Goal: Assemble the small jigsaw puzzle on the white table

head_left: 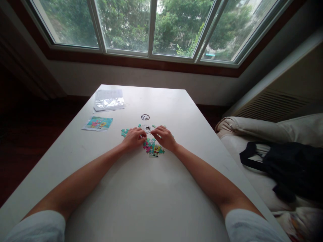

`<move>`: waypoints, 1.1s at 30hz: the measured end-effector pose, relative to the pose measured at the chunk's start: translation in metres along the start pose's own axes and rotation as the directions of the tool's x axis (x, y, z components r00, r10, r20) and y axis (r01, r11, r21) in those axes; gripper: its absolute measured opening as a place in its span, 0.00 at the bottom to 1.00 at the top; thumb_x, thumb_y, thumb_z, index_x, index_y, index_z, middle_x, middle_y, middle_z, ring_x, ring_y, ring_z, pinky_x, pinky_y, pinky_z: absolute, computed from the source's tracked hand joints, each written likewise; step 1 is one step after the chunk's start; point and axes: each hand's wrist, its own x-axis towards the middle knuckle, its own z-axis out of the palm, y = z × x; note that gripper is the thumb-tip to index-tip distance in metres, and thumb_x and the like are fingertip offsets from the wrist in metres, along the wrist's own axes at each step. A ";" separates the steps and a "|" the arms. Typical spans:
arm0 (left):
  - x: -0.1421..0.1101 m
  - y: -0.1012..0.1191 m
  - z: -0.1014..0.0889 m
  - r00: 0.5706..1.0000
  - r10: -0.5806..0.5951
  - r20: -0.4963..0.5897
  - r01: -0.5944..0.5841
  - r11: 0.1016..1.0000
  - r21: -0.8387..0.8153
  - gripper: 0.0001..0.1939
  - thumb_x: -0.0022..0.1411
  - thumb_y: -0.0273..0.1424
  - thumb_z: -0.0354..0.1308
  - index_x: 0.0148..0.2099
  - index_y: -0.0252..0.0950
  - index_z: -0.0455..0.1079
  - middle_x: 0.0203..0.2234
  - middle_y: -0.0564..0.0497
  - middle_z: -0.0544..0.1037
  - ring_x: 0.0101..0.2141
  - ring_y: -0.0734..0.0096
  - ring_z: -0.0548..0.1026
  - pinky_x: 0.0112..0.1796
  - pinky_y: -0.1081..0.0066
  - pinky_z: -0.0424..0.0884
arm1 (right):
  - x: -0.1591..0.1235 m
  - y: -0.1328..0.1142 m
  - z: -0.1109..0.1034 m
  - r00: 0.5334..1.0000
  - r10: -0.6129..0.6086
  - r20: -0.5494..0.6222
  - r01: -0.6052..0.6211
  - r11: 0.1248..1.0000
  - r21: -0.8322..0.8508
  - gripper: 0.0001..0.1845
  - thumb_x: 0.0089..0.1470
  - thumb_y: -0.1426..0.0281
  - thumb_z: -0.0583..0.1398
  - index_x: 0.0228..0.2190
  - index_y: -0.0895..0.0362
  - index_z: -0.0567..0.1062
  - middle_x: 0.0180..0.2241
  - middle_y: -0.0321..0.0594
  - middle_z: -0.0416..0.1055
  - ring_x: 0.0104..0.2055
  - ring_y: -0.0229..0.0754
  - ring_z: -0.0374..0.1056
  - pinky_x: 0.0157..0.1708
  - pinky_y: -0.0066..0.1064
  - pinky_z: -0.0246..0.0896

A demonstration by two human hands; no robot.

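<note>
Fingertips of the left hand (135,137) and right hand (164,135) show too small to tell whether either grips a piece.
Both hands hide parts of the table (141,191) beneath them, and some of the small puzzle pieces (124,132) beside them are partly covered; the outlines of single pieces in the cluster (152,148) blur together. Contents of the round clear container (145,129) are too small to identify, as is print on the papers (109,97) under glare. The frame crops the table's near end, both pale sleeves (37,227), the window (126,27) and a dark cloth item (290,164).
</note>
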 end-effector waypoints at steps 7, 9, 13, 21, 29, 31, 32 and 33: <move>-0.003 0.003 -0.003 0.997 0.068 0.023 -0.068 0.997 0.033 0.05 0.60 0.37 0.63 0.36 0.42 0.75 0.36 0.48 0.77 0.42 0.57 0.70 0.45 0.59 0.62 | 0.000 0.008 0.002 0.996 0.092 0.018 -0.093 0.994 0.064 0.08 0.66 0.65 0.59 0.36 0.52 0.78 0.33 0.38 0.76 0.39 0.43 0.69 0.42 0.35 0.64; -0.003 0.003 -0.003 0.997 0.071 0.036 -0.072 0.996 0.053 0.06 0.60 0.38 0.64 0.36 0.42 0.75 0.37 0.48 0.77 0.42 0.56 0.70 0.45 0.59 0.62 | -0.001 0.010 0.004 0.995 0.099 0.023 -0.100 0.993 0.061 0.08 0.65 0.63 0.60 0.34 0.52 0.77 0.32 0.38 0.75 0.38 0.43 0.68 0.42 0.36 0.64; -0.002 0.003 -0.004 0.996 0.071 0.047 -0.074 0.995 0.062 0.07 0.60 0.39 0.64 0.37 0.41 0.76 0.37 0.48 0.77 0.43 0.56 0.70 0.45 0.59 0.62 | -0.001 0.014 0.007 0.994 0.092 0.055 -0.094 0.994 0.049 0.08 0.64 0.64 0.61 0.33 0.52 0.77 0.33 0.40 0.75 0.40 0.45 0.68 0.43 0.37 0.63; -0.002 0.004 -0.004 0.996 0.068 0.052 -0.071 0.995 0.069 0.07 0.61 0.39 0.63 0.37 0.41 0.75 0.38 0.47 0.77 0.43 0.56 0.70 0.45 0.59 0.62 | -0.001 0.015 0.008 0.986 0.115 0.117 -0.124 0.989 0.074 0.05 0.60 0.70 0.62 0.32 0.53 0.77 0.33 0.40 0.74 0.40 0.45 0.66 0.45 0.39 0.62; -0.002 0.004 -0.004 0.995 0.074 0.064 -0.080 0.991 0.105 0.09 0.62 0.40 0.62 0.38 0.41 0.75 0.38 0.49 0.77 0.43 0.58 0.69 0.45 0.60 0.62 | -0.002 0.019 0.011 0.975 0.144 0.167 -0.151 0.988 0.031 0.03 0.58 0.71 0.62 0.31 0.53 0.77 0.34 0.41 0.74 0.41 0.46 0.65 0.46 0.39 0.61; -0.002 0.003 -0.003 0.995 0.073 0.061 -0.080 0.991 0.107 0.09 0.62 0.40 0.62 0.38 0.41 0.75 0.39 0.49 0.77 0.43 0.58 0.69 0.44 0.60 0.62 | -0.002 0.019 0.011 0.974 0.155 0.167 -0.159 0.987 0.011 0.04 0.59 0.71 0.62 0.31 0.53 0.77 0.35 0.41 0.74 0.42 0.47 0.65 0.46 0.39 0.61; -0.002 0.003 -0.003 0.995 0.074 0.059 -0.080 0.991 0.107 0.09 0.62 0.40 0.62 0.38 0.41 0.75 0.39 0.49 0.77 0.43 0.58 0.69 0.44 0.60 0.62 | -0.002 0.018 0.011 0.974 0.158 0.164 -0.160 0.987 -0.001 0.04 0.59 0.70 0.63 0.31 0.53 0.77 0.35 0.41 0.74 0.42 0.47 0.65 0.46 0.39 0.60; -0.002 0.003 -0.003 0.996 0.076 0.056 -0.082 0.991 0.107 0.08 0.62 0.40 0.62 0.38 0.41 0.75 0.39 0.49 0.77 0.43 0.58 0.69 0.44 0.60 0.62 | -0.002 0.018 0.011 0.974 0.160 0.162 -0.159 0.987 -0.014 0.04 0.59 0.70 0.63 0.32 0.53 0.77 0.35 0.41 0.73 0.42 0.47 0.64 0.47 0.40 0.60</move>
